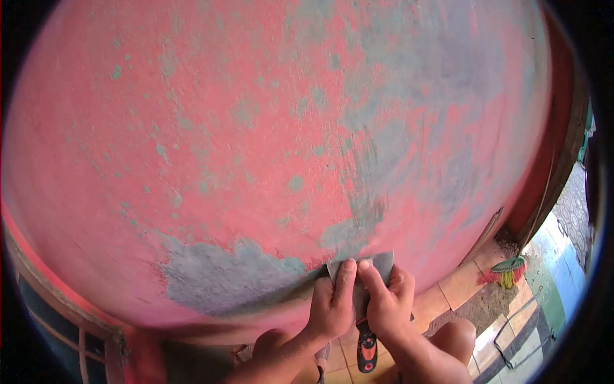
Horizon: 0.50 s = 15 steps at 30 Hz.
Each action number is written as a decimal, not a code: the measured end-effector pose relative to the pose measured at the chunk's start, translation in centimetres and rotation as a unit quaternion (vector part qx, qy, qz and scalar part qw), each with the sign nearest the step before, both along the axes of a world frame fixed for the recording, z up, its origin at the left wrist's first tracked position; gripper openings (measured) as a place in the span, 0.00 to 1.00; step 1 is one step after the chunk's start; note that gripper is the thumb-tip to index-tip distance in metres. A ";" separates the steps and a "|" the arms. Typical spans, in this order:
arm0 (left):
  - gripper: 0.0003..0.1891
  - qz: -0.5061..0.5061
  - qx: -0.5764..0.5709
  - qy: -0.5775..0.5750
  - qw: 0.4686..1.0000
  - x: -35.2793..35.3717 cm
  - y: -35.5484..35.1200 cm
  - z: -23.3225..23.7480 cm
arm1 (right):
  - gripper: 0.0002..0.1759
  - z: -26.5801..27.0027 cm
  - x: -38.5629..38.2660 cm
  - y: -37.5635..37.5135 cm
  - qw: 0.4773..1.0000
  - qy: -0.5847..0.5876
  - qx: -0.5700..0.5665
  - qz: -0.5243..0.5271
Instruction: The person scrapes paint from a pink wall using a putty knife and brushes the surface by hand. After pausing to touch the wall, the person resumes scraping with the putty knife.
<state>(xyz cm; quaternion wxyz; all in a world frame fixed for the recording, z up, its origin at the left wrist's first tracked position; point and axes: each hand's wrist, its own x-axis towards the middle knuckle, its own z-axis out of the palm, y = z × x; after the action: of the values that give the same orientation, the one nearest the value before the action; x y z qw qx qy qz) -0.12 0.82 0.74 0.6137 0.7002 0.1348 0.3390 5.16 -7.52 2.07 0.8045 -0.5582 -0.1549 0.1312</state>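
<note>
Both of my hands grip one scraper, whose black and red handle (366, 349) hangs down between my wrists. My left hand (332, 301) is closed on the left side of its wide grey blade, with the thumb lying along the metal. On the other side my right hand (387, 301) is closed round it, thumb also on the blade. The blade's top edge lies against, or very close to, the painted wall (256, 128). Pink paint covers much of this wall, with grey and green patches bared; a large grey patch (230, 275) spreads left of the blade.
A barred window frame (82, 345) is at the lower left. To the right, a broom head (510, 271) with coloured bristles rests by the wall's end. Scrapings or dirt (473, 310) lie on the tiled floor near my knee, beside a thin dark cord (502, 352).
</note>
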 end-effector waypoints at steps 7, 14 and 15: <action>0.18 -0.013 -0.077 0.017 0.997 -0.4 -0.3 0.2 | 0.11 -0.4 -0.5 0.1 0.999 0.007 0.037 0.000; 0.21 -0.002 -0.080 0.028 0.996 -0.7 -0.6 0.5 | 0.10 -0.1 -0.7 -0.2 0.997 0.056 0.040 0.024; 0.21 -0.011 -0.079 0.031 0.996 -0.7 -0.5 0.4 | 0.10 -0.4 -0.8 -0.1 0.998 0.043 0.038 0.016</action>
<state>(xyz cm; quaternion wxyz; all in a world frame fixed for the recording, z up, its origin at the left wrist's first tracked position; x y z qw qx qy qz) -0.83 0.29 1.18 0.6660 0.6614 0.1720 0.2991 4.33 -7.65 1.64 0.8286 -0.5188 -0.1340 0.1620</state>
